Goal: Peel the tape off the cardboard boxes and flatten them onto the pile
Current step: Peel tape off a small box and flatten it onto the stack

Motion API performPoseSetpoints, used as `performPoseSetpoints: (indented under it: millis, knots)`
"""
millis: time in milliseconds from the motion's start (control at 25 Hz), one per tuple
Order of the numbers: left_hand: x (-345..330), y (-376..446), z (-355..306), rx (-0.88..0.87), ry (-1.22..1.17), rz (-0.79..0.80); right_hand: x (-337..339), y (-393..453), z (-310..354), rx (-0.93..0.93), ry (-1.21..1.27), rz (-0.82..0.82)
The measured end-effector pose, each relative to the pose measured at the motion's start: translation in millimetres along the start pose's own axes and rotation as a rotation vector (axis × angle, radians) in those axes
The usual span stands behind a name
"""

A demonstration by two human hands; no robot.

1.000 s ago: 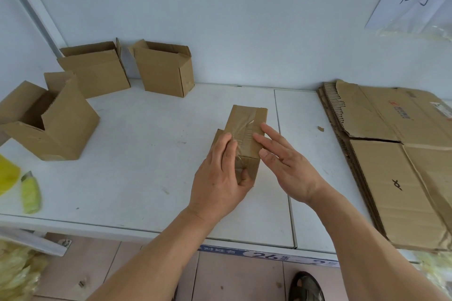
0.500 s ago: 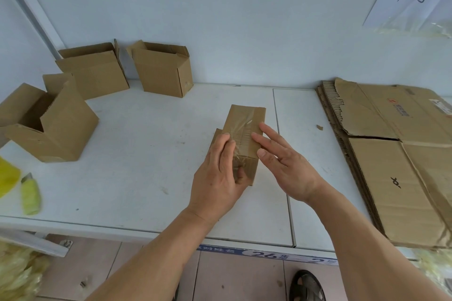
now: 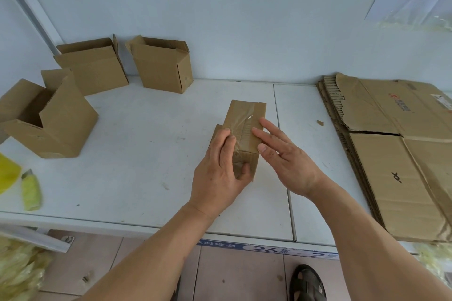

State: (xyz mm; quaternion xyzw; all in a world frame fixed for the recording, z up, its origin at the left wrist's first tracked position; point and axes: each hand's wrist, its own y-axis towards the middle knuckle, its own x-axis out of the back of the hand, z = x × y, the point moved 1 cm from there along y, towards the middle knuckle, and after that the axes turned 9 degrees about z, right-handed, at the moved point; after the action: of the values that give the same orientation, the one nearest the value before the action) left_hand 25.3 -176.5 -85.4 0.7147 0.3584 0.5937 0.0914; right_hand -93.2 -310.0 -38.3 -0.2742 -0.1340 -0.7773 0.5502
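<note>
The left hand (image 3: 220, 168) grips the near end of the taped box (image 3: 247, 120), thumb curled underneath; the right hand (image 3: 285, 154), fingers spread, seems to touch its right edge.

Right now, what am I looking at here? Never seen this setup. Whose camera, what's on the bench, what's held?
No robot: a person works bare-handed, filmed by one wide-angle camera on their head, looking down. The left hand grips a small taped box on the white table; the right hand lays straight fingers on its clear tape. Three open boxes stand far left. A pile of flattened cardboard lies on the right. A yellow utility knife sits near the left edge.
</note>
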Motion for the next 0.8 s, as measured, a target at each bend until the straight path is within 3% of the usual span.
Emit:
performPoseSetpoints:
  millis: [800]
  knots:
    - [3.0, 2.7, 10.6, -0.07, -0.079, 0.001, 0.4, 0.8, -0.6, 0.004, 0.005, -0.002]
